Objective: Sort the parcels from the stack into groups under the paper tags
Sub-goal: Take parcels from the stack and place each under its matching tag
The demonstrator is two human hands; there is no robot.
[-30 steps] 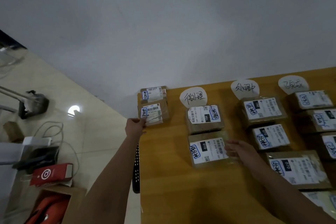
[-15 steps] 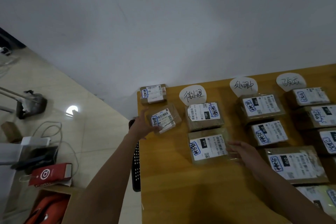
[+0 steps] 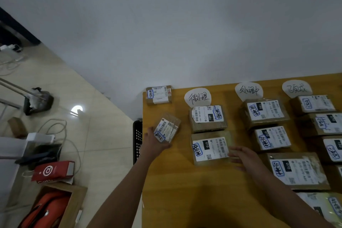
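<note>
My left hand point(image 3: 154, 143) grips a small brown parcel point(image 3: 167, 129) with a white label, lifted over the left part of the wooden table point(image 3: 185, 190). One small parcel point(image 3: 158, 94) remains at the table's far left corner. Three paper tags, the left tag point(image 3: 197, 97), the middle tag point(image 3: 249, 89) and the right tag point(image 3: 296, 88), lie along the far edge with columns of parcels under them. My right hand point(image 3: 244, 158) rests with straight fingers beside the second parcel point(image 3: 210, 148) of the left column, under the first parcel point(image 3: 207, 117).
Several parcels fill the middle and right columns, such as a large parcel point(image 3: 298, 171). A black crate point(image 3: 137, 140) hangs at the table's left edge. On the floor to the left are a red box point(image 3: 53, 171), cables and an orange bag point(image 3: 44, 211).
My left hand has lifted the small parcel off the stack at the far left corner and brought it nearer and rightward, turning it. My right hand has stayed beside the left column's second parcel.
</note>
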